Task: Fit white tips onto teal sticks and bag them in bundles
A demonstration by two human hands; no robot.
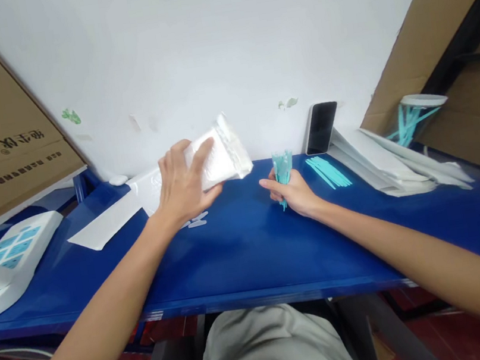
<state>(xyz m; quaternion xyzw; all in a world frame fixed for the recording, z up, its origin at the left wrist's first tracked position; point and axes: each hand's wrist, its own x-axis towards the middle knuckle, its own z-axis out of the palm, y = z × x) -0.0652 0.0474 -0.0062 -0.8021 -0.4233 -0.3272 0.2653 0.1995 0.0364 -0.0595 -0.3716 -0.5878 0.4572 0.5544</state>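
Farthest left of the phone (322, 128), a white device with blue keys (43, 236) sits on the blue surface (251, 256). Nearer the phone, though well left of it, lies a white paper strip (100, 226), and then comes the left hand (182, 173), its fingers curled over a white packet (218, 162) held up in the air; whether that packet is sealed, I can't tell. Below it lie a few small pale pieces (197, 222). Just left of the phone and nearer the person, the right hand (298, 192) is closed around a turquoise bundle (283, 167), thumb sticking out. It looks partway along to me: one bundle is gathered up, packet and bundle are held apart, and the loose turquoise sticks (328, 172) in front of the phone are left lying. Right of the phone rests a pile of white sheets (386, 164), and beyond that, a cup (423, 100) with more turquoise sticks.
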